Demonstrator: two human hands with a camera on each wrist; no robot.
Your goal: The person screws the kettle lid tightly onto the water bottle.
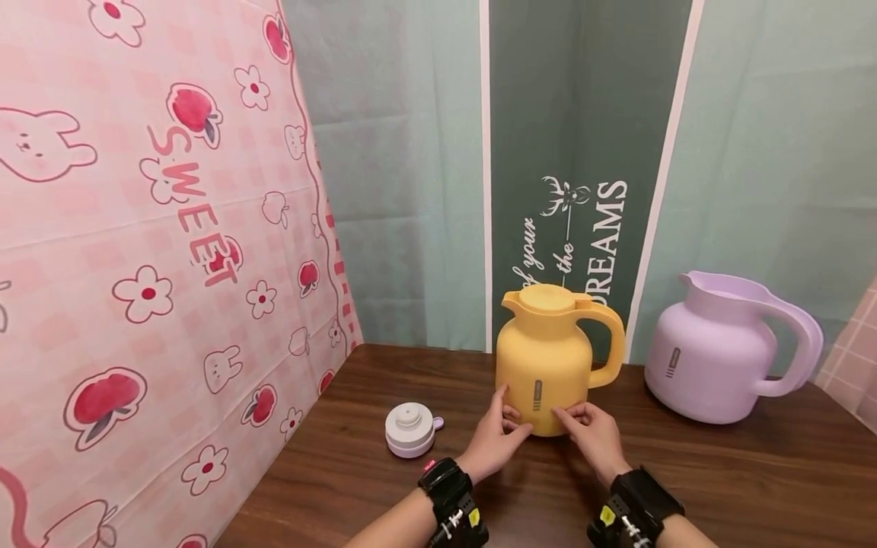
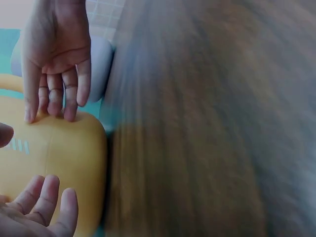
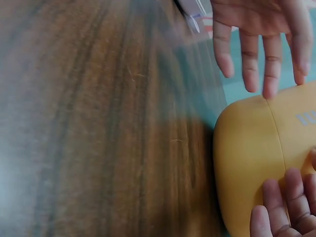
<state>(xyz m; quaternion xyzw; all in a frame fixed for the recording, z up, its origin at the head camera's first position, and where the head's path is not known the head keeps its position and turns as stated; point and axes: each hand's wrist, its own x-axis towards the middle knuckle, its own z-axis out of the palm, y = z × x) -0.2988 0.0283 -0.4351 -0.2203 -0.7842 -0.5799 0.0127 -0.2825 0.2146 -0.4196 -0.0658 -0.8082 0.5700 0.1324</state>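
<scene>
A yellow thermos jug [image 1: 537, 350] stands upright on the table, its lid on and its handle to the right. My left hand [image 1: 495, 443] touches the lower left of its body, thumb toward the front. On the lower right, my right hand [image 1: 594, 440] touches it with the fingertips. Both wrist views show the fingers fairly straight and spread against the yellow jug [image 2: 54, 153]. A lilac jug [image 1: 712, 354] with an uncovered mouth stands to the right, handle turned right. Left of my hands lies a white and lilac stopper lid [image 1: 409, 428].
The dark wood table [image 1: 329, 464] runs back to a green curtain [image 1: 411, 190] with printed lettering. A pink patterned cloth [image 1: 157, 228] hangs along the left side, and another pink checked cloth [image 1: 853, 361] shows at the right edge.
</scene>
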